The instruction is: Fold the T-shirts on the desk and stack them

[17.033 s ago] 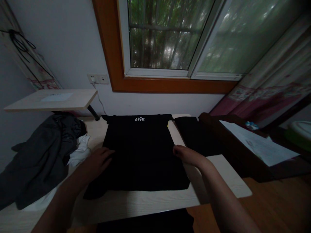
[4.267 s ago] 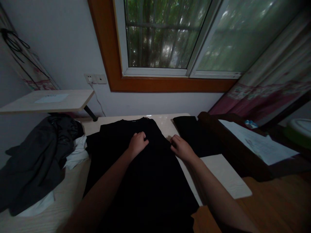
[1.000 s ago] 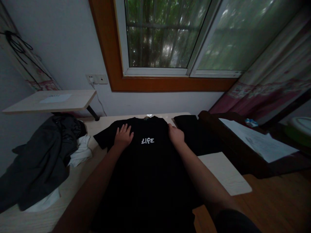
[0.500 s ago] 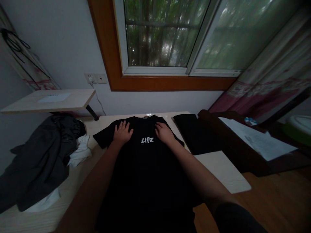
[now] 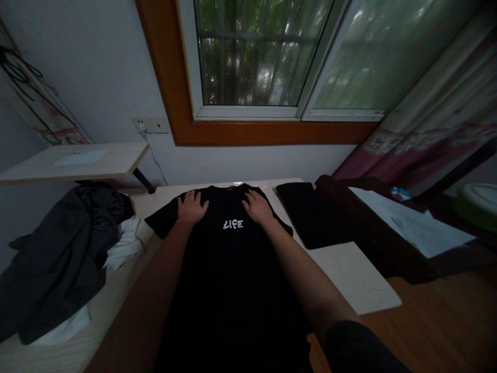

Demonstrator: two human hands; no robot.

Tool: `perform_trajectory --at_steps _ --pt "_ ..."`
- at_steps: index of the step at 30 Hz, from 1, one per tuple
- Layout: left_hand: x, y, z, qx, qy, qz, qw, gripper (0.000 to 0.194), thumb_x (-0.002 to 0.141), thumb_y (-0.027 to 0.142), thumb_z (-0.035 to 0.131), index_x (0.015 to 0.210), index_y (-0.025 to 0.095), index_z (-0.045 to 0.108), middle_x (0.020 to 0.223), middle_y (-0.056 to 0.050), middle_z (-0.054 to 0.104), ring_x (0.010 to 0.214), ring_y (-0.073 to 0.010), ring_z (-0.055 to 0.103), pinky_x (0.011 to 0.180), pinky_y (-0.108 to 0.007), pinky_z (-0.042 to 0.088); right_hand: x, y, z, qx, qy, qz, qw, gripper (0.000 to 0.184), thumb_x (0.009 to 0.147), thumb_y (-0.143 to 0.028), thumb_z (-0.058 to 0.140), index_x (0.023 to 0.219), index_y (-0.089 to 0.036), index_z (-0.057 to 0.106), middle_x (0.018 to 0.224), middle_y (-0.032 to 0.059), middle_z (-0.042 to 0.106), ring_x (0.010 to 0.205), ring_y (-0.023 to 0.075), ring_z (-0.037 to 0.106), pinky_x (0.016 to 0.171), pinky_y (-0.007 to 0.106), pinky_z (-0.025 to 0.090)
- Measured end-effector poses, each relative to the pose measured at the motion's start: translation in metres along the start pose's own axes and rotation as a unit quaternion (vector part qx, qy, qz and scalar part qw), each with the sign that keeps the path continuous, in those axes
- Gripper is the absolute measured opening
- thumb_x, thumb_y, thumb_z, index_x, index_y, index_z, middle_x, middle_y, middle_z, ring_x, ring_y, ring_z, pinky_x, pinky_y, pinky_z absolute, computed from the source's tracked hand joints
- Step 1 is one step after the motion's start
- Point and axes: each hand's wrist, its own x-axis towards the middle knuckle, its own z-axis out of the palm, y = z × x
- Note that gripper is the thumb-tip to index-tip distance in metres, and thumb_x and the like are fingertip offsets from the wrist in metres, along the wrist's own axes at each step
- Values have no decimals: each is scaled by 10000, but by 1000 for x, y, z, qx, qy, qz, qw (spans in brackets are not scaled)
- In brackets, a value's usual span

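A black T-shirt [image 5: 233, 280] with white "LIFE" lettering [image 5: 233, 224] lies spread front-up along the light wooden table [image 5: 349, 274], collar toward the window. My left hand [image 5: 191, 208] rests flat on its left shoulder, fingers stretched out. My right hand [image 5: 256, 207] lies flat on the right shoulder, fingers also extended. Both hands hold nothing. The shirt's hem runs off the near table edge below my arms.
A grey jacket over white cloth [image 5: 58, 254] is heaped at the table's left. A folded black garment [image 5: 310, 215] lies to the right of the shirt. A dark desk with papers [image 5: 411, 228] stands further right. A small shelf [image 5: 77, 160] juts from the wall.
Both hands slid a little toward the collar and settled on the shirt's shoulders. A second ago my right hand was at the shirt's right edge; it now lies inward, near the lettering.
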Motion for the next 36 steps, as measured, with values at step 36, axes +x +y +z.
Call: perform_trajectory --at_steps 36 --pt "-28 -1 12 -81 83 152 982 452 944 233 448 1323 201 692 1404 -69 668 1373 -244 560 1215 -427 398 -45 8 -14 26 13 -16 999 569 1063 -424 396 1501 -79 507 1609 168 427 1513 264 369 1254 422 295"
